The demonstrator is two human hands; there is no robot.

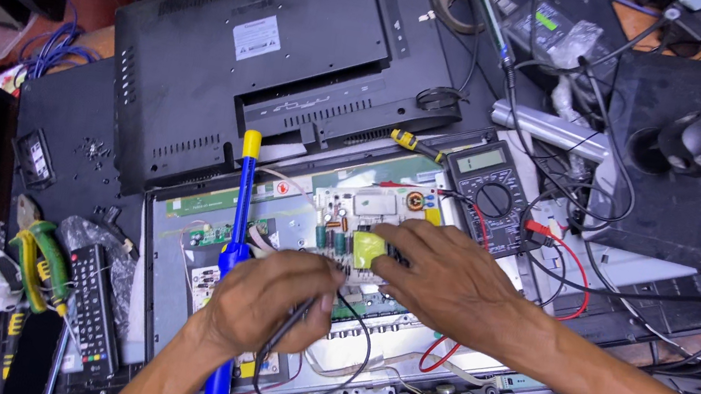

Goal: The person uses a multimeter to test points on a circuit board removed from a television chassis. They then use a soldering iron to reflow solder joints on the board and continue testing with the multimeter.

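While curled around a black probe [291, 329], left hand [269, 298] hovers over the open TV chassis [170, 290], fingers [322, 278] pinching the probe's shaft like a pen, tip hidden under the knuckles near the circuit board [366, 213]. Black lead [361, 342] loops down from that grip and back toward the chassis's lower edge. Right hand [449, 281] lies flat-ish across the same board, fingers [405, 238] close together and bent down onto the parts just right of a yellow transformer [366, 248]; whether pinching a second probe, cannot tell. Transformer sits between both sets of fingertips, touching or nearly touching the right ones. Red lead [575, 277] runs from under the right wrist up to a multimeter [488, 194] just beyond the board. Blue desoldering pump [236, 245] lies upright across the chassis, left of the left hand. Black back cover [252, 53] rests farther away; remote [89, 302] and pliers [44, 262] lie at the table's left.
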